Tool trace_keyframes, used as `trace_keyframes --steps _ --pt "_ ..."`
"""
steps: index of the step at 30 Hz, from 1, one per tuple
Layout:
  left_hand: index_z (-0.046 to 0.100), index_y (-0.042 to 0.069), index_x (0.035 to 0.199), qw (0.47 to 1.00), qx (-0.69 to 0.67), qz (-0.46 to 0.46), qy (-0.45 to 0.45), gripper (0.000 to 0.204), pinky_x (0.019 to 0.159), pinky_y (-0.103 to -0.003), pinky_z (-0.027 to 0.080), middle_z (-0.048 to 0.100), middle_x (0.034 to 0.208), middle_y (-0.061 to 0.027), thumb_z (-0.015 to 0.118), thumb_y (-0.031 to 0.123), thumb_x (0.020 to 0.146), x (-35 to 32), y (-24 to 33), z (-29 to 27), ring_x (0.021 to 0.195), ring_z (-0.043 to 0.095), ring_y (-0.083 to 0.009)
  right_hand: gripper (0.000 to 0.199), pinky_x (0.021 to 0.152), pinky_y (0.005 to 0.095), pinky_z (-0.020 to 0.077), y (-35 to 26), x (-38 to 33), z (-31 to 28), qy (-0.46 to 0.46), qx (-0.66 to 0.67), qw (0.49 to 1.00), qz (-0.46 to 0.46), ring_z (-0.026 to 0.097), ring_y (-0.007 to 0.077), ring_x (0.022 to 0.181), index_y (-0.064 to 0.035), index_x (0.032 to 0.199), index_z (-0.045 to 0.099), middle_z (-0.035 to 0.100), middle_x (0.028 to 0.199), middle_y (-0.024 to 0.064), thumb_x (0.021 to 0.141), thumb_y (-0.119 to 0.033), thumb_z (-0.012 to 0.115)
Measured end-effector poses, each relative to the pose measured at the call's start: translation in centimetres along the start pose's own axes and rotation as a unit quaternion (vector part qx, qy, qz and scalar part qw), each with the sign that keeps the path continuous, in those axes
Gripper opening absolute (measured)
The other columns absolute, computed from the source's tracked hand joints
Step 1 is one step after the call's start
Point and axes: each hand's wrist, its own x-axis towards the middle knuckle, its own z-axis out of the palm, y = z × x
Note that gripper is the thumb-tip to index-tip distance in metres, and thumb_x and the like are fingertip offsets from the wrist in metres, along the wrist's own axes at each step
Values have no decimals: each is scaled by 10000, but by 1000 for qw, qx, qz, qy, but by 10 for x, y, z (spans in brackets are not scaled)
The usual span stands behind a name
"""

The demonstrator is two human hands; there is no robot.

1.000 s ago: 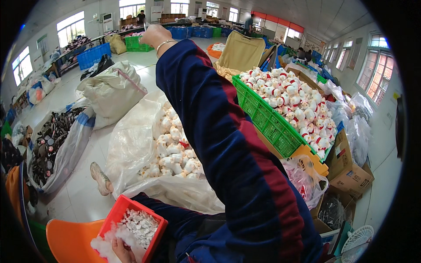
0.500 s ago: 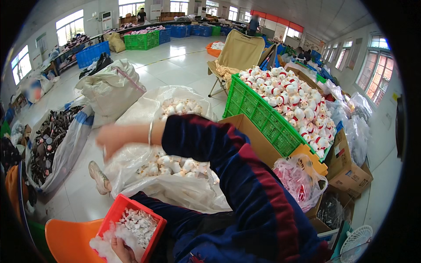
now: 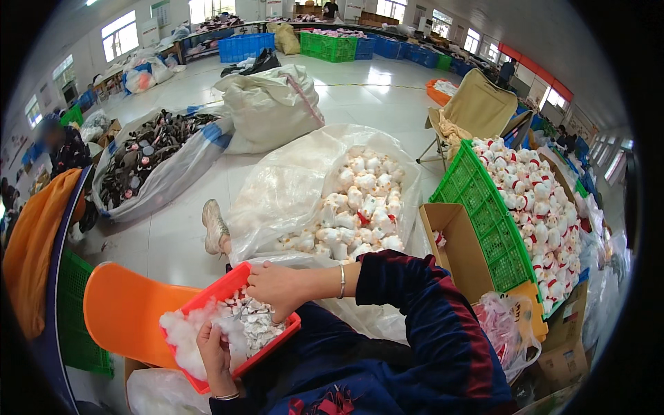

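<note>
A red tray (image 3: 288,326) rests by my lap and the orange chair, holding fluffy white stuffing (image 3: 185,337) on its left and small white pieces (image 3: 259,328) on its right. My left hand (image 3: 214,354) is at the near side of the tray, fingers pinched together at a tuft of the stuffing. Over the far right part my right hand (image 3: 280,287) reaches down, its fingers curled at the white pieces. Whatever lies in the right fingertips is hidden.
Ahead lies a clear plastic bag (image 3: 283,183) of white plush toys. To the right stand an open carton (image 3: 462,238) and a green crate (image 3: 477,221) heaped with white-and-red plush toys. An orange chair (image 3: 135,304) is left; a sack of dark plush pieces (image 3: 155,162) lies beyond it.
My right hand has come down from over the plastic bag into the red tray. The left hand stays at the stuffing, now pinching it. The view has swung left.
</note>
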Motion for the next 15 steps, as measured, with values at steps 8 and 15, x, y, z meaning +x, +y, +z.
trace_keyframes --steps 8,15 --pt "640 63 966 999 -12 2 50 49 584 -192 459 631 800 21 606 62 1000 3 -2 10 643 547 -55 422 906 455 460 0 3 19 -7 0 999 33 565 295 1124 -68 997 690 674 1014 94 683 -318 818" --pt "651 77 912 997 43 11 62 74 560 -214 451 622 733 20 627 73 983 3 -6 3 582 530 -66 261 861 456 461 -8 5 11 -57 -39 996 48 632 294 998 -99 894 734 703 873 76 745 -309 776"
